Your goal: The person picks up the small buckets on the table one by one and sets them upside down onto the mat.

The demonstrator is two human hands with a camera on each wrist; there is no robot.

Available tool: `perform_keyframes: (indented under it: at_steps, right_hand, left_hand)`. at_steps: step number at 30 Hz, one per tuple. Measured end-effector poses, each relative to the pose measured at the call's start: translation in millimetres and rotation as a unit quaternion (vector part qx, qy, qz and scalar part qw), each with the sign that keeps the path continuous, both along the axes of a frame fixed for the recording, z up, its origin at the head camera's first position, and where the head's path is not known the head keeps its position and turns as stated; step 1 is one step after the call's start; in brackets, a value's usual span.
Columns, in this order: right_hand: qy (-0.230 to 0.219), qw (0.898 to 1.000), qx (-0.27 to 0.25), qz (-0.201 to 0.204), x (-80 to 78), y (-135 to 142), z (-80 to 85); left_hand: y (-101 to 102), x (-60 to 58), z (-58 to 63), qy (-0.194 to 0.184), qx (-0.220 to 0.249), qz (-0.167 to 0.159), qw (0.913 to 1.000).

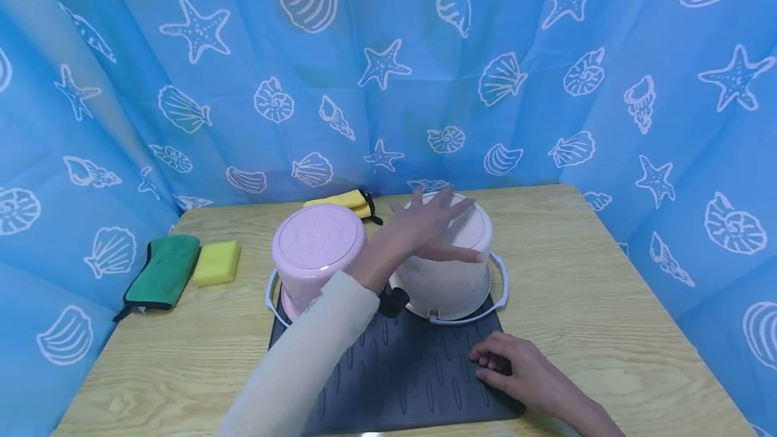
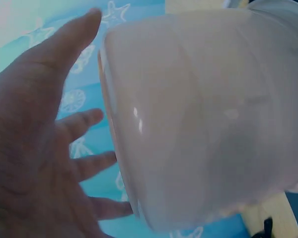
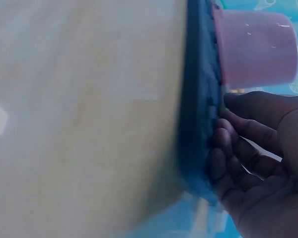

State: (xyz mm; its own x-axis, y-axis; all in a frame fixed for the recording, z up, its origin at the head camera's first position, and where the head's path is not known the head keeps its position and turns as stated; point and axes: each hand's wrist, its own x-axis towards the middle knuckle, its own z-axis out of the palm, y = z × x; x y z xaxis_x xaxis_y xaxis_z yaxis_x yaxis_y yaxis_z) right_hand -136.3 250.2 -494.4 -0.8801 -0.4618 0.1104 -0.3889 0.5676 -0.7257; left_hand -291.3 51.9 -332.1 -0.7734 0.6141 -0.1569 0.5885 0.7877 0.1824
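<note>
An off-white bucket stands upside down on a dark ridged mat, its pale handle lying around its lower rim. My left hand is spread over its upturned base. In the left wrist view, the fingers of the left hand are apart, with fingertips right at the edge of the base. A pink bucket, also inverted, sits left of it, partly behind my left forearm. My right hand is loosely curled over the mat's right edge, holding nothing; the right wrist view shows its bent fingers close to the mat.
On the wooden table, a green cloth and a yellow sponge lie at the left. A folded yellow cloth with dark trim is behind the buckets. A blue shell-patterned curtain surrounds the back and sides.
</note>
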Motion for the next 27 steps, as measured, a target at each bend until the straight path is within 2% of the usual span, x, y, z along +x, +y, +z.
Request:
perform_keyframes:
  at_steps: [4, 8, 11, 16, 21, 24, 27]
  right_hand:
    - [-0.019, 1.0, 0.014, -0.019, -6.3, 3.0, 16.1]
    - [0.003, 0.999, 0.032, -0.043, -13.4, 12.2, 29.7]
    - [0.029, 0.997, 0.043, -0.054, -18.2, 21.4, 36.4]
    - [0.059, 0.994, 0.058, -0.071, -23.3, 34.3, 44.7]
    - [0.093, 0.988, 0.081, -0.091, -28.4, 43.3, 49.3]
    - [0.109, 0.985, 0.093, -0.099, -30.9, 49.8, 50.4]
    - [0.116, 0.982, 0.101, -0.107, -32.7, 57.6, 51.8]
  left_hand:
    - [-30.2, 8.2, -2.7, 0.077, 0.074, -0.009, 0.9942]
    - [-65.0, 17.7, -4.2, 0.123, 0.168, 0.01, 0.9779]
    - [-89.9, 24.6, -7.1, 0.147, 0.213, 0.021, 0.9655]
    - [-123.3, 35.1, -14.1, 0.198, 0.255, 0.021, 0.9463]
    - [-145.9, 43.1, -19.5, 0.245, 0.288, 0.025, 0.9256]
    - [-157.8, 48.7, -23.4, 0.258, 0.298, 0.045, 0.9178]
    - [-170.2, 54.8, -28.4, 0.256, 0.315, 0.072, 0.9112]
